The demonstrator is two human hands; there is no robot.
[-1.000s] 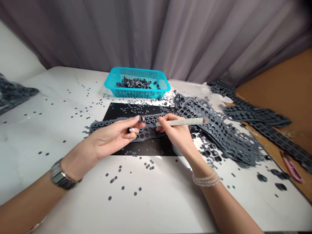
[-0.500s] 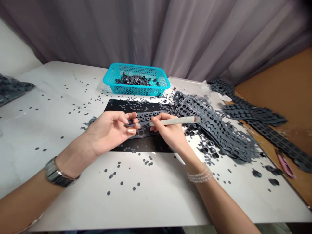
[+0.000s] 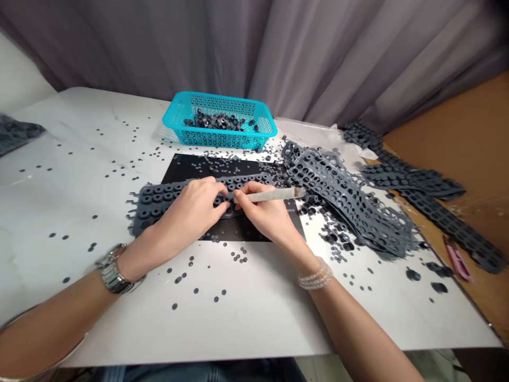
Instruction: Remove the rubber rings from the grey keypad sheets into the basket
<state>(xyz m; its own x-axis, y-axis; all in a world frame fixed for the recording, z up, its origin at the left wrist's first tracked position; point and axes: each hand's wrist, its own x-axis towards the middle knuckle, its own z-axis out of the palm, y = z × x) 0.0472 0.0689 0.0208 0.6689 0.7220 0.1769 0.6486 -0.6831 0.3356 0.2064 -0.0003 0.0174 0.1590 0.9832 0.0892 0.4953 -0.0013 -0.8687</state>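
Grey perforated rubber strip (image 3: pixel 169 197) lies across a black mat (image 3: pixel 199 170) on the tabletop (image 3: pixel 254 318), ragged-edged, holes ringed. Left hand (image 3: pixel 191 207) fingers (image 3: pixel 220 204) clench the strip; Right hand (image 3: pixel 266 212) grasps a pale rod (image 3: pixel 270 195), its tip at the strip.

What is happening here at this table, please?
A person is working on a perforated grey rubber strip on a black mat. Their left hand presses the strip, while their right hand holds a pale rod with its tip at the strip. Small dark rubber rings lie in a teal plastic basket, and punched rubber sheets are piled to the right.
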